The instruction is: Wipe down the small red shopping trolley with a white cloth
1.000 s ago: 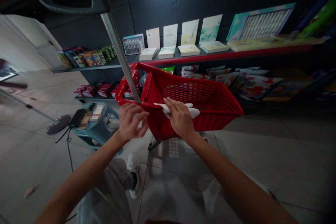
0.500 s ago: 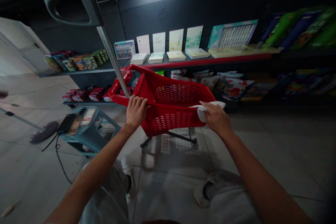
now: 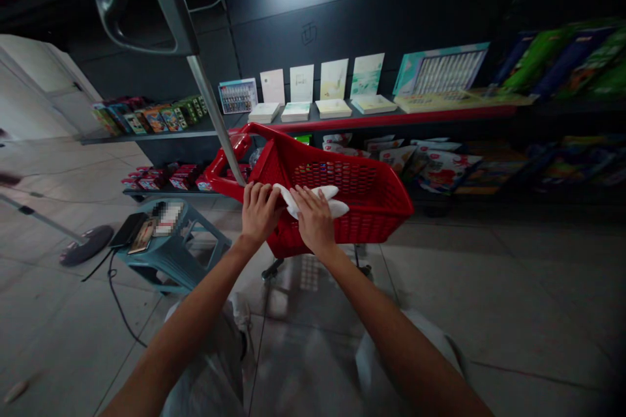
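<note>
A teal plastic stool [image 3: 169, 254] stands far off to the left. The left hand [image 3: 259, 214] is on the top edge of a red shopping cart [image 3: 342, 176], by a white cloth [image 3: 313, 199]; I cannot tell if it grips. The right hand [image 3: 315, 220] holds the cloth down on that edge, fingers spread.

The person wears loose pale grey trousers [image 3: 210, 371] and a white sneaker [image 3: 239, 310]; the forearms [image 3: 186, 332], left hand [image 3: 259, 214] and right hand [image 3: 315, 220] are bare.
</note>
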Tool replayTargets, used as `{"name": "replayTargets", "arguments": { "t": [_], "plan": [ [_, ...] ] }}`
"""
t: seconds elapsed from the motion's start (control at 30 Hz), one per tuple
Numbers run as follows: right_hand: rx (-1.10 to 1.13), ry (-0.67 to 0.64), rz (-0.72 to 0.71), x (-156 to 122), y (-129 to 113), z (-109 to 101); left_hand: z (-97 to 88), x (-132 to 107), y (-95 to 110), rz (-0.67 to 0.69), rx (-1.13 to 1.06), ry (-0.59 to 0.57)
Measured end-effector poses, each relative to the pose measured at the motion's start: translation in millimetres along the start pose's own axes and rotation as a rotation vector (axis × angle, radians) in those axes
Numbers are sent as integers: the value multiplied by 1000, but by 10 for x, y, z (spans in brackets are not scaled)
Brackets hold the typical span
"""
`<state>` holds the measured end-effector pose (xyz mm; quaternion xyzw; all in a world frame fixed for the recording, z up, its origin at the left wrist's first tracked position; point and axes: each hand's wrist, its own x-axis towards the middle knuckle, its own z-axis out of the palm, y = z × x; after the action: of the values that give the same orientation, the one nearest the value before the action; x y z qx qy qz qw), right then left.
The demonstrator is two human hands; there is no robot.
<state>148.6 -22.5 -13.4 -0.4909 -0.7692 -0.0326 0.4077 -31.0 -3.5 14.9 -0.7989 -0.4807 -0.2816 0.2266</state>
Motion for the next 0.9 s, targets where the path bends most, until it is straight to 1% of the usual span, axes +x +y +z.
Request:
{"name": "replayTargets", "arguments": {
  "t": [0.07, 0.13, 0.27, 0.37, 0.43, 0.5, 0.53, 0.6, 0.67, 0.77, 0.9],
  "plan": [
    [-20, -47, -43, 11, 26, -32, -3, -15, -59, -7, 6, 4],
    [-75, -93, -55, -19, 160, -123, 0, -23, -123, -8, 5, 1],
    [-182, -116, 28, -185, 613, -414, 25, -33, -219, -39, -24, -5],
    [-204, -131, 81, -359, 1018, -672, 40, -43, -263, -76, -61, -9],
    [-203, -170, 133, -469, 1259, -826, 42, -52, -289, -93, -66, -10],
    [-214, -211, 204, -560, 1422, -935, 42, -63, -310, -113, -64, 0],
    [-225, -220, 235, -596, 1461, -964, 45, -69, -319, -126, -66, 8],
    [-246, -207, 254, -642, 1444, -964, 60, -82, -329, -160, -71, 23],
    [-259, -164, 218, -652, 1322, -897, 84, -92, -336, -197, -74, 26],
    [-256, -103, 156, -595, 1045, -726, 126, -96, -359, -263, -82, 9],
    [-199, -94, 117, -418, 671, -465, 171, -103, -423, -319, -102, -14]
  ]
}}
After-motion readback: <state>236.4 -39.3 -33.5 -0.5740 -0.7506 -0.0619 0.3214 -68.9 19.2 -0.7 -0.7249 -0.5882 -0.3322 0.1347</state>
